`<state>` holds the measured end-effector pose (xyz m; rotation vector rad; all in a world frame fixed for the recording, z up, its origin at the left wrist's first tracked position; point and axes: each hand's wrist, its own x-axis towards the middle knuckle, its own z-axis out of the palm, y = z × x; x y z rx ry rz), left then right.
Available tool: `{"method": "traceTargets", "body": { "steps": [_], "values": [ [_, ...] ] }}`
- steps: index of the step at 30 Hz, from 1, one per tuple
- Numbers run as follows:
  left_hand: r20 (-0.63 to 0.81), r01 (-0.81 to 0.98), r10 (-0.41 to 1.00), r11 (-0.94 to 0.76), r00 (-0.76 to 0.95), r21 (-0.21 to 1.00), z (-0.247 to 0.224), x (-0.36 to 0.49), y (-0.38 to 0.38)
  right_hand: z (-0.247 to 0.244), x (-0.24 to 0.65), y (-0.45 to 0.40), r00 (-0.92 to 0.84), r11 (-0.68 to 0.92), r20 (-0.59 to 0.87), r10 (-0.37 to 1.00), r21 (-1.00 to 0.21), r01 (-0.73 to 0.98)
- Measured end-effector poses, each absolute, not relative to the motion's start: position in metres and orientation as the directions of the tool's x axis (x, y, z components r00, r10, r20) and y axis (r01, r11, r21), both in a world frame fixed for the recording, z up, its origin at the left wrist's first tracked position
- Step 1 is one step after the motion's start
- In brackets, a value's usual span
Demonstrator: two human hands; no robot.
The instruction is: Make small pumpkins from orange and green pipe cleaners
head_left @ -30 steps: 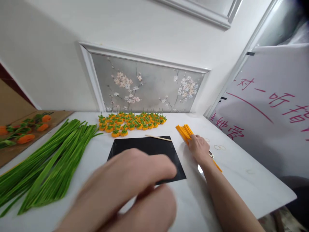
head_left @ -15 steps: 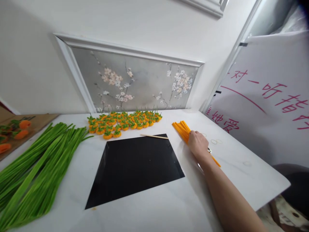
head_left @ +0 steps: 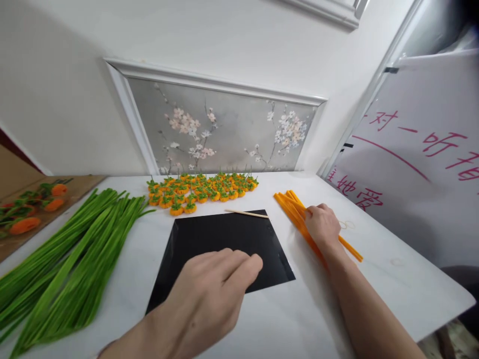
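Observation:
My right hand [head_left: 324, 224] is closed on some orange stems [head_left: 295, 198], lifted at an angle across the rest of the orange bundle [head_left: 298, 222] on the right of the table. My left hand [head_left: 220, 284] hangs over the near part of the black mat [head_left: 209, 237], its fingers curled in. Whether it holds anything is hidden behind its back. A thin wooden stick [head_left: 249, 214] lies across the mat's far edge. Behind the mat stand rows of small orange pumpkin shapes with green tops [head_left: 202, 192].
Long green stems [head_left: 82, 254] cover the table's left side. Beyond them, orange and green pieces [head_left: 52, 204] rest on brown cardboard [head_left: 80, 187]. Thin rings [head_left: 346, 225] lie right of my right hand. A framed flower panel [head_left: 232, 124] is behind the table [head_left: 404, 279].
My left hand has come into view over the mat. My right hand now has some orange stems raised and turned away from the bundle. The view has shifted slightly left.

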<state>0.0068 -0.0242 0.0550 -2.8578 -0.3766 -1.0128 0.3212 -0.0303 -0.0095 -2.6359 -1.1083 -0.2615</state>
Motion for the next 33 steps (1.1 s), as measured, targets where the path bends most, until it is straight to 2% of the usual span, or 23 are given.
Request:
{"method": "traceTargets", "body": {
  "steps": [2,5,9,15,21,26,28,33],
  "values": [
    [0.558,0.227,0.193,-0.974,0.807,0.008,0.045,0.017,-0.016,-0.011,0.321,-0.031,0.697,-0.67,0.247,0.673,-0.197,0.716],
    [0.485,0.272,0.266,-0.96,0.833,0.058,0.024,0.018,-0.004,-0.014,0.322,-0.031,0.719,-0.686,0.214,0.662,-0.216,0.695],
    [0.48,0.28,0.309,-0.951,0.821,0.134,0.006,0.011,0.003,-0.017,0.323,-0.03,0.748,-0.713,0.202,0.632,-0.226,0.664],
    [0.448,0.227,0.299,-0.951,0.843,0.208,-0.006,0.008,0.002,-0.019,0.323,-0.029,0.739,-0.705,0.17,0.652,-0.223,0.674],
    [0.435,0.172,0.381,-0.878,0.816,0.446,-0.017,0.009,0.003,-0.022,0.324,-0.031,0.72,-0.678,0.196,0.666,-0.244,0.694],
    [0.271,0.259,0.577,-0.672,0.771,0.694,-0.019,0.01,0.009,-0.025,0.326,-0.032,0.721,-0.664,0.225,0.655,-0.283,0.692],
    [0.226,0.278,0.614,-0.614,0.757,0.739,-0.019,0.01,0.01,-0.026,0.326,-0.031,0.722,-0.663,0.222,0.656,-0.287,0.691],
    [0.193,0.278,0.608,-0.593,0.771,0.756,-0.018,0.01,0.009,-0.024,0.322,-0.033,0.727,-0.676,0.268,0.632,-0.267,0.687]
  ]
}}
